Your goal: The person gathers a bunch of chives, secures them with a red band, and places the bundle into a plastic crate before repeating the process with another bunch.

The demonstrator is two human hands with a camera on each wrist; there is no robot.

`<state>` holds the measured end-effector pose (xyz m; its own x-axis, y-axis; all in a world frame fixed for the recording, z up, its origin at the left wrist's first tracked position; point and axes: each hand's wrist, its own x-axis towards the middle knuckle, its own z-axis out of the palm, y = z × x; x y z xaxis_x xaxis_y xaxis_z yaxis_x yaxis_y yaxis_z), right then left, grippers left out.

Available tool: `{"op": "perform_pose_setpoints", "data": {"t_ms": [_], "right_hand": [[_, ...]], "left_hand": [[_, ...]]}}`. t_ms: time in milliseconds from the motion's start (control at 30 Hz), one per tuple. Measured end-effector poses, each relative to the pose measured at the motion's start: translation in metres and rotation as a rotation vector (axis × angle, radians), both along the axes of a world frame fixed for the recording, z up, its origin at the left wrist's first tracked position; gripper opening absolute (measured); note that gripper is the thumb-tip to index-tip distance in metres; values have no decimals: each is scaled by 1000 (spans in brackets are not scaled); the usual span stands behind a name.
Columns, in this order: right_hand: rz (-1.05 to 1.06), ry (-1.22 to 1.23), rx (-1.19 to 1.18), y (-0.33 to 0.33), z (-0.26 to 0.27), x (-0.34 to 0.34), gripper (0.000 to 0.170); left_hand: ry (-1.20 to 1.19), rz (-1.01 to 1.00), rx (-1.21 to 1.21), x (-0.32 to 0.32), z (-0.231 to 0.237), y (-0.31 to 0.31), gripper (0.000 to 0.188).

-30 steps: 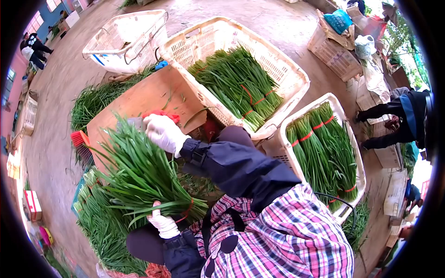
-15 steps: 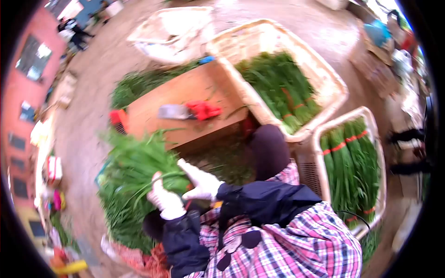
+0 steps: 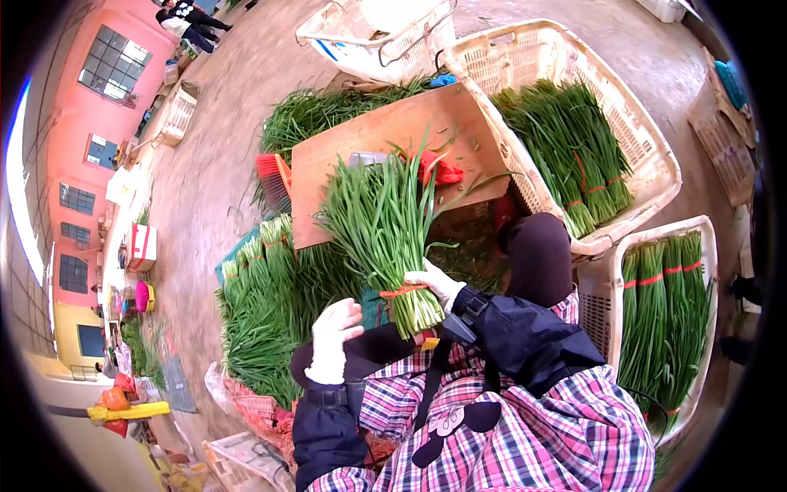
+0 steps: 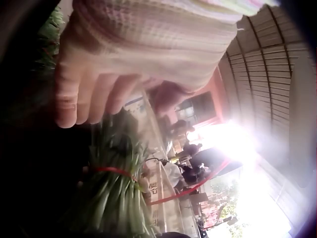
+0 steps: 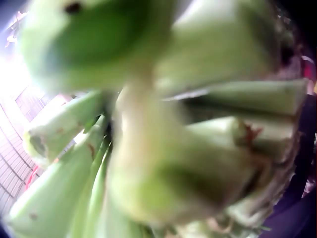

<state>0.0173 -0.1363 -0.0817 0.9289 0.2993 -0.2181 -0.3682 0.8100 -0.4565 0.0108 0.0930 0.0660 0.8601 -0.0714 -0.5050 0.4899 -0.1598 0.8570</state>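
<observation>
A tied bunch of garlic chives (image 3: 381, 213) stands over my lap in the head view, its leaves fanned away from me and its cut ends nearest me. My right hand (image 3: 440, 284), in a white glove, grips it from the right beside the red tie (image 3: 402, 291). Pale stem ends (image 5: 59, 183) fill the right wrist view, some blurred. My left hand (image 3: 334, 332) is raised left of the bunch, apart from it, fingers loosely extended. In the left wrist view bare fingertips (image 4: 67, 106) show beyond the glove, and the bunch (image 4: 119, 198) appears below them.
A board (image 3: 311, 197) ahead bears a red-wrapped tool (image 3: 438, 168), partly behind the leaves. More chives (image 3: 262, 328) are piled at left, beside a red broom (image 3: 275, 172). White crates (image 3: 656, 164) of tied bunches stand at right; another crate (image 3: 393, 49) is beyond the board.
My right hand has come back from the tool on the board to grip the bunch. My left hand has let go of it. The bunch has shifted right, and the view has turned left.
</observation>
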Motion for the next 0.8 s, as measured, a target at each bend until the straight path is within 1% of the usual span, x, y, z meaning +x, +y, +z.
{"op": "perform_pose_setpoints", "data": {"t_ms": [33, 100, 167, 200, 233, 300, 333, 367, 433, 467, 500, 533, 567, 633, 667, 700, 767, 800], "right_hand": [[-12, -2, 0, 2, 6, -1, 71], [35, 27, 45, -1, 19, -5, 66], [89, -39, 72, -1, 24, -5, 74], [75, -38, 74, 0, 32, -7, 76], [105, -50, 69, 1, 29, -6, 76], [167, -69, 57, 4, 23, -7, 77], [167, -69, 90, 3, 30, -6, 79], [169, -46, 69, 3, 37, -7, 80], [201, -44, -91, -1, 42, -4, 83], [195, -48, -106, 0, 47, -5, 85], [191, -52, -132, 4, 52, -9, 87], [189, -60, -154, 4, 58, -8, 89], [163, -91, -248, 3, 61, -7, 90], [108, -156, -436, 4, 63, -6, 94], [49, -165, -395, 5, 45, -2, 97], [22, -63, -400, 0, 69, -4, 101], [-156, -144, -458, 12, 35, 3, 107], [-187, -150, -475, 12, 45, 3, 108]], "left_hand": [[71, -11, -36, 0, -12, -2, 45], [226, -92, -85, 9, -32, -9, 52], [231, -30, -197, 24, -72, -13, 50], [235, -2, -252, 32, -81, -19, 49], [229, 17, -297, 38, -66, -32, 48], [107, -65, -484, 52, -75, -34, 48], [111, -28, -600, 55, -66, -42, 49], [87, 32, -641, 52, -56, -48, 49], [103, 144, -748, 57, -51, -54, 51], [72, 159, -732, 60, -49, -59, 51], [7, 119, -742, 57, -48, -57, 48], [30, 155, -781, 58, -56, -53, 46], [50, 191, -821, 59, -64, -49, 45], [127, 418, -704, 56, -56, -54, 44], [59, 388, -716, 63, -92, -35, 45], [-28, 263, -743, 62, -89, -37, 42], [-34, 253, -771, 62, -99, -38, 37], [-53, 298, -756, 60, -98, -45, 35]]}}
